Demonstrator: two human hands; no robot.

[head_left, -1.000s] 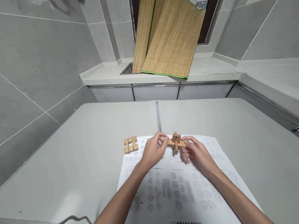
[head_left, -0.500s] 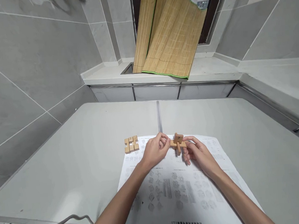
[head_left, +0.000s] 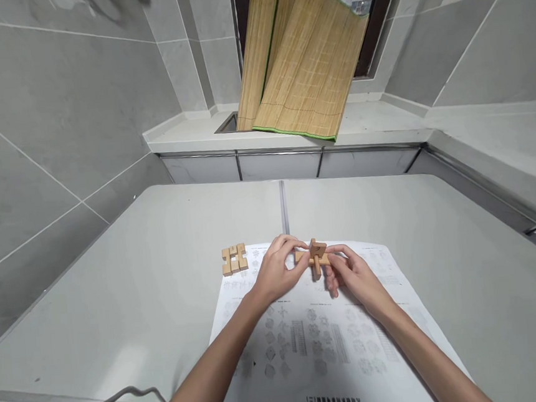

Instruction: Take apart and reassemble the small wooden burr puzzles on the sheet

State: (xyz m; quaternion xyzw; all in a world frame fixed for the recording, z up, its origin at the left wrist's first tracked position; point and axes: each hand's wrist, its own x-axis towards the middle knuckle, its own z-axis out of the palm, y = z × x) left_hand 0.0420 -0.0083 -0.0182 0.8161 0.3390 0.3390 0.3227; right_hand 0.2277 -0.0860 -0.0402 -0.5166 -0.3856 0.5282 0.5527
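We were apparently fitting crossed wooden blocks [head_left: 316,262], right hand [head_left: 357,277] pinching them, left hand [head_left: 278,269] slightly parted, hold unclear; alignment seemed required next.

The white sheet [head_left: 302,373] is bearing grey printed figures. Over it, crossed wooden pieces [head_left: 318,250] are showing brown, one darkly marked; by its far-left corner, blocks [head_left: 235,268] are showing tan; beyond it, a straw-yellow mat [head_left: 305,66] is wearing green edging.

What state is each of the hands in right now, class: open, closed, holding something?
Left hand: closed, thumb and forefinger on the wooden assembly, at its left side.
Right hand: closed, holding its right end.
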